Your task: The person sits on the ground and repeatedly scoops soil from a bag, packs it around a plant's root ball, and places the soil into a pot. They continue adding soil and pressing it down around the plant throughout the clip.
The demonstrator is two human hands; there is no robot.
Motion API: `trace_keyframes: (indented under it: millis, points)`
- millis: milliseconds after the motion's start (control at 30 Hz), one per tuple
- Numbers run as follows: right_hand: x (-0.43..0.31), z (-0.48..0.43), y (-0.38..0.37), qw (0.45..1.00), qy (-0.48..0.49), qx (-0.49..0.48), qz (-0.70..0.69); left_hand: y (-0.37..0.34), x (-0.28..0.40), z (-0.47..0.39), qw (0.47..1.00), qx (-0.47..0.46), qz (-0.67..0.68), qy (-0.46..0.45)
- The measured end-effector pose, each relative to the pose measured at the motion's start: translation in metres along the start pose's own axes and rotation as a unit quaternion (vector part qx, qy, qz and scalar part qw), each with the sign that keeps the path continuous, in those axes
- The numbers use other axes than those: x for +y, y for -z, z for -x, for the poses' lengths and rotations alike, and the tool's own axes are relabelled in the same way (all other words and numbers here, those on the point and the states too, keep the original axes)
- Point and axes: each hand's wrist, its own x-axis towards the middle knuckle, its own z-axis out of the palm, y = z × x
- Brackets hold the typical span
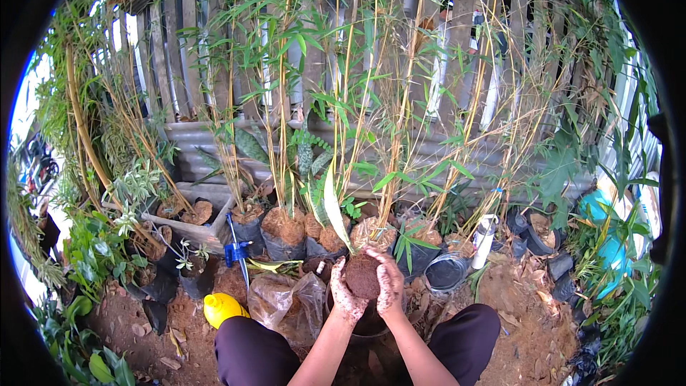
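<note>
My left hand (345, 294) and my right hand (389, 281) cup a ball of dark soil (363, 277) between them, and both are smeared with dirt. A pale, long leaf (334, 209) rises from the top of the ball, tilted up and to the left. Beneath my hands stands a dark pot (370, 324), partly hidden by my wrists. What lies inside the pot is hard to tell. Just left of it is a clear plastic bag (286, 300) with brown material inside.
A yellow bottle (221, 308) lies by my left knee. A blue-handled tool (236, 252) leans near the potted plants. Several bamboo plants in black bags (284, 246) line the corrugated sheet (209, 145). A white bottle (484, 241) and a black pot (446, 273) are to the right.
</note>
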Motion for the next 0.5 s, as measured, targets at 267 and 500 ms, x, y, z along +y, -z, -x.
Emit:
trace_keyframes:
  millis: [267, 500]
  points:
    - [0.004, 0.009, -0.007, 0.988, -0.095, 0.047, -0.117, -0.011, -0.016, 0.005, 0.997, -0.052, 0.028, -0.058]
    - [-0.001, -0.002, 0.002, 0.996, 0.04, -0.031, 0.069, -0.001, -0.009, -0.002, 0.995, 0.049, -0.072, -0.039]
